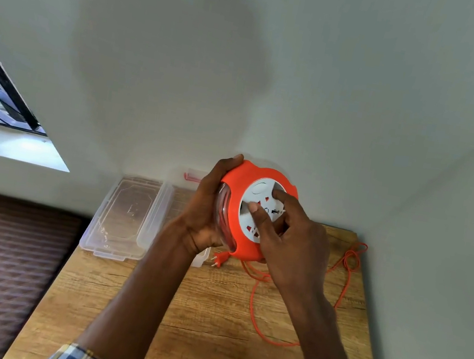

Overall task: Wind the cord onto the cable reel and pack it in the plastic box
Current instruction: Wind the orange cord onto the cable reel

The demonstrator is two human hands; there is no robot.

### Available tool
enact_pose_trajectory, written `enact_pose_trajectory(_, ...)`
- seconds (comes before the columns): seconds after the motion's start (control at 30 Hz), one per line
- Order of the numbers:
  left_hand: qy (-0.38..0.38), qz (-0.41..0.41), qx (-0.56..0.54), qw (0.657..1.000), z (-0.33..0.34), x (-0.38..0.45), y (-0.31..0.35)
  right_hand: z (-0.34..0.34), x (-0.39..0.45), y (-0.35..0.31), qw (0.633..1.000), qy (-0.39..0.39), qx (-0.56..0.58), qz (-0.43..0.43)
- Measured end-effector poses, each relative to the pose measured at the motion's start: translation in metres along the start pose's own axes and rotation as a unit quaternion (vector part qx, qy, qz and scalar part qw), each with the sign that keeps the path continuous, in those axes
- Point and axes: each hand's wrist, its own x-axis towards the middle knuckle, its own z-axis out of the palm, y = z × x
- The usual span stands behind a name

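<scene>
Clearly winding is unfinished: the left hand [205,205] grips the reel [250,212], right hand [288,237] fingers pressed on its white hub. Much cord [253,306] lies loose on the table [205,329]; the box [127,218] sits open, unpacked

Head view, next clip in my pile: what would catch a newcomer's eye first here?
The bright orange cable reel held up above the wooden table stands out at once; the left hand grips its rim and the right hand has fingers on its white socket face. Next comes the loose orange cord trailing in loops over the table's right side, its plug lying below the reel. A clear plastic box sits open at the table's far left.
</scene>
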Motion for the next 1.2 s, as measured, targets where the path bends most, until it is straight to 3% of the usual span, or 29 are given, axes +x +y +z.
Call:
enact_pose_trajectory(0.17,0.013,-0.004,-0.001,1.000,-0.002,-0.001,0.000,-0.010,0.006,0.010,0.998,0.018,0.012,-0.065)
enact_pose_trajectory(0.27,0.015,-0.007,-0.010,1.000,-0.006,-0.001,0.003,-0.012,0.009,0.019,0.989,-0.051,0.024,-0.140)
enact_pose_trajectory(0.37,0.027,-0.008,-0.004,1.000,-0.010,-0.002,0.006,-0.013,0.009,0.018,0.979,-0.126,0.049,-0.152)
enact_pose_trajectory(0.6,0.045,-0.013,0.016,0.999,-0.014,-0.006,0.005,-0.009,0.007,0.013,0.972,-0.175,-0.020,-0.155)
enact_pose_trajectory(0.8,0.020,-0.008,0.002,1.000,0.000,-0.006,0.004,-0.005,0.003,0.013,0.986,-0.100,-0.038,-0.125)
enact_pose_trajectory(0.9,0.022,0.003,0.008,1.000,0.003,-0.004,0.003,0.000,-0.001,0.002,0.999,-0.039,0.035,0.005)
enact_pose_trajectory(0.97,0.025,0.005,0.011,1.000,0.005,-0.004,0.002,0.005,-0.001,-0.002,0.998,0.000,0.044,0.047)
enact_pose_trajectory(1.1,0.034,0.010,0.005,0.999,0.003,-0.005,0.001,0.003,-0.002,0.002,0.999,-0.009,0.047,0.010)
enact_pose_trajectory(1.2,0.038,0.009,-0.002,0.999,0.000,-0.006,0.003,-0.006,-0.001,0.010,0.998,0.031,0.044,-0.038)
